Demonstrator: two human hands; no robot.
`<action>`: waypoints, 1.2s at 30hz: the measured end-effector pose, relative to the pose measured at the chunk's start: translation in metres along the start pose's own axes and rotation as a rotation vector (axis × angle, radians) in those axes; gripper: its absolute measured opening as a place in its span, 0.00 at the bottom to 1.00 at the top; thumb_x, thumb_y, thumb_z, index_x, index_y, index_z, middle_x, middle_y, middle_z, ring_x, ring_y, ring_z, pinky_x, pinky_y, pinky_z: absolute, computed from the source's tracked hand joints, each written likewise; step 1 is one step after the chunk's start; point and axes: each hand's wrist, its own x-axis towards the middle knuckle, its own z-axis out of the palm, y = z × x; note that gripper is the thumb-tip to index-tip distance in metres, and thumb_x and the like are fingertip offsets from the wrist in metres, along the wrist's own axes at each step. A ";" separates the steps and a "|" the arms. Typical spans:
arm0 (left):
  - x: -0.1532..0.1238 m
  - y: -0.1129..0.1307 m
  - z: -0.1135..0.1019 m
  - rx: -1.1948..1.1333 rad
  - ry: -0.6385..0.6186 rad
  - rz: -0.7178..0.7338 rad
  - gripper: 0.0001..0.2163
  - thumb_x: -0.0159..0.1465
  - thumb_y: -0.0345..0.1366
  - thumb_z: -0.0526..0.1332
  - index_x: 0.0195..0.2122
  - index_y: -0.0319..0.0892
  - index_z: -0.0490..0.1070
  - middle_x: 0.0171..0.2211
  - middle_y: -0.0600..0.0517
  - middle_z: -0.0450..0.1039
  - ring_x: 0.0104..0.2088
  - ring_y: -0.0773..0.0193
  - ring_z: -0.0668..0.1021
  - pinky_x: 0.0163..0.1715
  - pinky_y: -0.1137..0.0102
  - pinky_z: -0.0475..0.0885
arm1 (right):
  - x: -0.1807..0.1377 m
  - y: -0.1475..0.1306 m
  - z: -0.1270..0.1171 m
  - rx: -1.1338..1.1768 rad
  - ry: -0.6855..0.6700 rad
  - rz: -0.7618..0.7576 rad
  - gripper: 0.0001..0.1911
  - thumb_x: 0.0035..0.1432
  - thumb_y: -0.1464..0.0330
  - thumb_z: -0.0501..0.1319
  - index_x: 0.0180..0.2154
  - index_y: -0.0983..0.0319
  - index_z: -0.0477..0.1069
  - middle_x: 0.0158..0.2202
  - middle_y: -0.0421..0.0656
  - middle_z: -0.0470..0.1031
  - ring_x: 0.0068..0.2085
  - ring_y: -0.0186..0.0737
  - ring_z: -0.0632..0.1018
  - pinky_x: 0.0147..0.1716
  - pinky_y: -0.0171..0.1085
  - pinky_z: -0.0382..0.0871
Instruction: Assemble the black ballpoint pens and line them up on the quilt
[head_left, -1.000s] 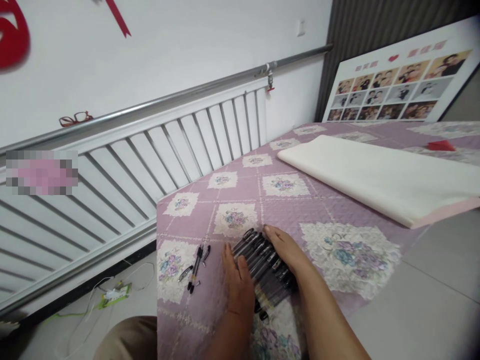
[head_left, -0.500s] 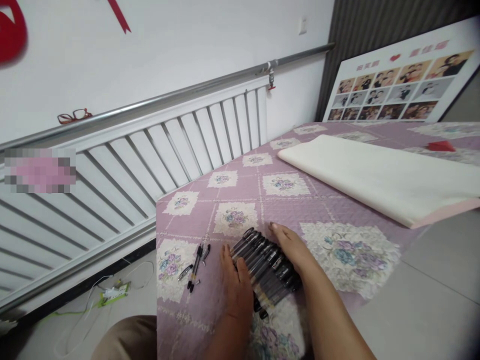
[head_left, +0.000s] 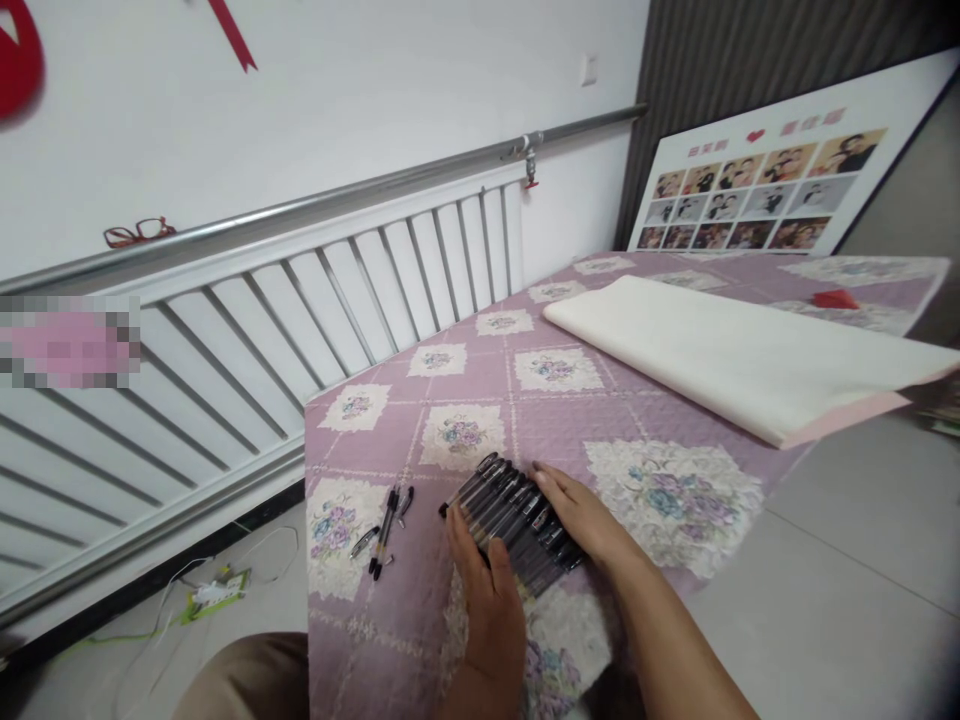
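Observation:
A row of black-capped clear pens (head_left: 517, 520) lies side by side on the floral tablecloth (head_left: 630, 420), between my two hands. My left hand (head_left: 491, 590) lies along the near-left ends of the pens, fingers stretched out and thumb over the barrels, hiding some tips. At the capped ends on the right rests my right hand (head_left: 581, 515), its fingers straight and flat against them. Left of my left hand is a separate pen (head_left: 384, 532), with a dark cap (head_left: 365, 542) and small pen parts (head_left: 406, 505) beside it.
A folded cream cloth (head_left: 720, 350) and a red paper piece (head_left: 835, 299) lie farther back on the table. A white radiator (head_left: 360, 300) runs along the wall; glasses (head_left: 140, 233) sit above it. A photo board (head_left: 757, 190) leans behind. A power strip (head_left: 217, 595) lies on the floor.
My left hand has slid toward me along the pen ends and covers the nearer ones. My right hand stays at the caps. The whole view has shifted slightly.

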 end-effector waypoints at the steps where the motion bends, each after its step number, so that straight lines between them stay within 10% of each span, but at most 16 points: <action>1: 0.000 -0.001 0.001 0.000 0.005 0.004 0.25 0.67 0.36 0.43 0.63 0.32 0.40 0.66 0.41 0.37 0.65 0.61 0.45 0.63 0.65 0.44 | -0.002 -0.002 0.001 -0.008 -0.005 -0.003 0.26 0.56 0.52 0.54 0.50 0.61 0.71 0.55 0.48 0.68 0.58 0.46 0.67 0.60 0.48 0.52; 30: -0.005 -0.003 -0.009 0.033 -0.025 0.040 0.25 0.66 0.35 0.45 0.63 0.33 0.43 0.65 0.42 0.40 0.65 0.62 0.47 0.63 0.65 0.45 | -0.010 0.029 -0.005 0.101 0.178 0.012 0.25 0.59 0.51 0.48 0.46 0.60 0.71 0.43 0.47 0.77 0.47 0.45 0.76 0.48 0.44 0.67; 36: -0.021 -0.011 -0.034 0.244 -0.156 0.262 0.23 0.60 0.33 0.53 0.58 0.41 0.59 0.65 0.46 0.45 0.64 0.54 0.48 0.62 0.56 0.48 | -0.016 0.013 -0.016 -0.025 0.215 -0.016 0.20 0.57 0.54 0.50 0.38 0.60 0.73 0.37 0.44 0.79 0.41 0.46 0.77 0.43 0.42 0.68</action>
